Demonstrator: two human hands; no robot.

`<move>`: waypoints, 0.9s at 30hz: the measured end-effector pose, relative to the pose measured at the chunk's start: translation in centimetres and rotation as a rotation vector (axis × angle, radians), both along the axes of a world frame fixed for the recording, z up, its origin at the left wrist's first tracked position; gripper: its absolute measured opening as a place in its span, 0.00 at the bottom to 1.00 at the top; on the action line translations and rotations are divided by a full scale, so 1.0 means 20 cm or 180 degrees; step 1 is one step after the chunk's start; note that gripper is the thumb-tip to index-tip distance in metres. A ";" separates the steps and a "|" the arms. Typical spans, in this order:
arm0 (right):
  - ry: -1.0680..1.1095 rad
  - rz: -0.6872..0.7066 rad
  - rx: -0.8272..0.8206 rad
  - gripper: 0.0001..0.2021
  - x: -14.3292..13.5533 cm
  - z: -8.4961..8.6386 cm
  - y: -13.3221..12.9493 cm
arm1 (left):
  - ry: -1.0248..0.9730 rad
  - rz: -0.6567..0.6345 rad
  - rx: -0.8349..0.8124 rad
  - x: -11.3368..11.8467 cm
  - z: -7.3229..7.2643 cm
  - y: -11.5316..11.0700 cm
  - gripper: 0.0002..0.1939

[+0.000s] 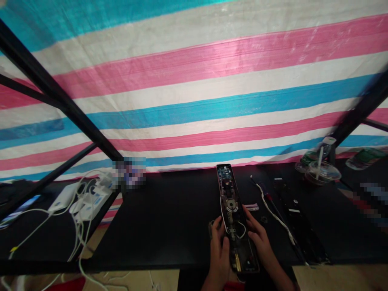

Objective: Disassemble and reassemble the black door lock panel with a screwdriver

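Note:
A long, narrow dark device (pixel 232 206) lies lengthwise between my hands, its inside exposed. A circuit board shows at its far end, with a round metal part and white wires further down. My left hand (pixel 220 250) grips its left edge, thumb and fingers against the side. On the right edge, my right hand (pixel 261 241) holds the casing the same way. Right of the device lie a small pinkish packet (pixel 251 207) and a white and dark cable (pixel 274 216). A long black panel (pixel 300 226) rests further right.
White chargers and tangled cables (pixel 91 202) sit at the left on the black table (pixel 151 226). At the back right stand a clear plastic cup with a straw (pixel 323 173) and bottles. Black metal bars slant on both sides before a striped sheet (pixel 194 93).

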State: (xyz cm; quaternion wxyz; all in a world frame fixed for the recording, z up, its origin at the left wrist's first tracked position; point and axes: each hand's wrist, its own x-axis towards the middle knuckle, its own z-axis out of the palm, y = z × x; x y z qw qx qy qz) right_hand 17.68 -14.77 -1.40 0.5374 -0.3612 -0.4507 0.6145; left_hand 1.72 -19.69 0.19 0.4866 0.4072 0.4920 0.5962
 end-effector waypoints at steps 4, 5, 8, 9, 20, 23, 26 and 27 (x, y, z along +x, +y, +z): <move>0.0091 -0.0017 -0.0125 0.31 0.00 0.01 0.00 | 0.0005 -0.0122 0.0041 0.00 0.04 0.02 0.29; 0.0109 -0.0028 -0.0157 0.31 0.00 0.01 0.01 | 0.0019 -0.0147 0.0045 0.00 0.04 0.02 0.28; 0.0095 -0.0095 -0.0205 0.31 0.00 0.00 0.02 | 0.0064 -0.0224 0.0025 0.01 0.05 0.01 0.27; 0.0056 -0.0151 -0.0213 0.31 0.00 -0.01 0.02 | 0.0092 -0.0235 0.0018 0.01 0.04 0.01 0.27; -0.0333 -0.0477 -0.0259 0.28 -0.01 0.01 0.02 | 0.0509 -0.0099 -0.0053 0.01 0.02 0.02 0.25; -0.0283 -0.0488 -0.0289 0.27 0.00 0.01 0.02 | 0.0532 -0.0131 -0.0040 0.01 0.01 0.02 0.26; -0.0237 -0.0447 -0.0324 0.28 0.00 0.01 0.03 | 0.0608 -0.0181 -0.0055 0.01 0.01 0.02 0.26; -0.0241 -0.0437 -0.0321 0.29 0.00 0.01 0.03 | 0.0648 -0.0202 -0.0067 0.01 0.01 0.02 0.27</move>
